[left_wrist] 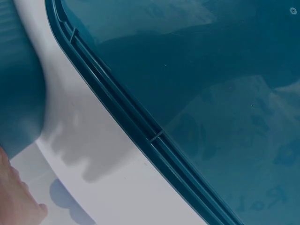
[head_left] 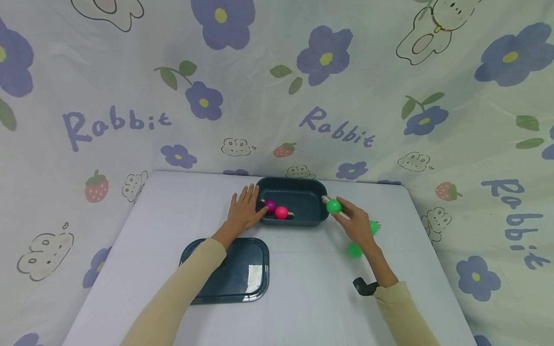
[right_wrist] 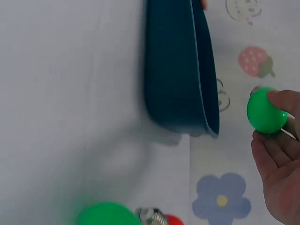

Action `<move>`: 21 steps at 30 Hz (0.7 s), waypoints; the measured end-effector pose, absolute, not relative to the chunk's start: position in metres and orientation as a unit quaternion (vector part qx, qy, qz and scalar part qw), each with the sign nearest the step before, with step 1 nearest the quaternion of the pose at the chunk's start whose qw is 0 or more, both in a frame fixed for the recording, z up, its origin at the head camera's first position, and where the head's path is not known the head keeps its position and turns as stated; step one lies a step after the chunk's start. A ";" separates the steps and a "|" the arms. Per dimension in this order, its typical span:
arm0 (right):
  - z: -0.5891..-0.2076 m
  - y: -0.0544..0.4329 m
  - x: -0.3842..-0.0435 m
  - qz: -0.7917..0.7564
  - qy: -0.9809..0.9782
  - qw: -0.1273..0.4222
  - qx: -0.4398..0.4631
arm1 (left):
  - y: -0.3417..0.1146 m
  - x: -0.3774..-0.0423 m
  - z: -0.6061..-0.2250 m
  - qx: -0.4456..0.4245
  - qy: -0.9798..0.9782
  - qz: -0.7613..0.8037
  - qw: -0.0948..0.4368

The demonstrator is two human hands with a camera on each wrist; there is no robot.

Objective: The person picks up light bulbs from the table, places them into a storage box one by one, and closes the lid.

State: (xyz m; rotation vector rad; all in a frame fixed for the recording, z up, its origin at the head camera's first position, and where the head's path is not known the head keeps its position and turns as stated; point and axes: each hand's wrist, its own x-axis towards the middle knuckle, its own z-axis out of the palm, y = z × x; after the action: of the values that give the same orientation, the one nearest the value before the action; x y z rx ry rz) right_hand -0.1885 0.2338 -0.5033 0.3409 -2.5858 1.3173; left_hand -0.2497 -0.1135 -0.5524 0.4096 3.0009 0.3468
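A dark teal box (head_left: 305, 222) stands at the back of the table. Inside, at its left end, lie a purple light bulb (head_left: 270, 205) and a pink light bulb (head_left: 281, 212). My left hand (head_left: 244, 210) rests at the box's left side, fingers straight, thumb reaching over the rim. A green light bulb (head_left: 333, 206) is pinched between the thumb and fingers of my right hand (head_left: 357, 224). It is at the box's right rim in the head view, metal base pointing left. In the right wrist view this green bulb (right_wrist: 266, 111) shows beyond the box's end wall (right_wrist: 173, 84).
Two more green bulbs, one farther back (head_left: 374, 227) and one nearer (head_left: 355, 250), lie under my right forearm. A dark teal lid (head_left: 235, 274) lies flat at the front left, partly beneath my left sleeve. A patterned cloth (head_left: 259, 96) hangs behind the table.
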 end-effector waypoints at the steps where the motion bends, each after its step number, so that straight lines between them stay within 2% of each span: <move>1: -0.504 0.229 -0.191 0.451 -0.879 0.104 0.119 | -0.114 -0.250 -0.553 0.135 0.983 0.115 0.046; 10: -0.514 0.192 -0.218 0.447 -0.879 0.066 0.151 | -0.115 -0.250 -0.554 0.137 0.982 0.123 0.039; 21: -0.526 0.158 -0.244 0.418 -0.900 0.022 0.121 | -0.114 -0.253 -0.557 0.133 0.983 0.118 0.052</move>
State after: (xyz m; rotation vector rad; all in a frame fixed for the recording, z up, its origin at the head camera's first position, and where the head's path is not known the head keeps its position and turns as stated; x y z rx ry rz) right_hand -0.2443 0.1583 -0.5263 0.3762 -2.7888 1.2966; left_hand -0.2533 -0.1143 -0.5570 0.4033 2.9885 0.3587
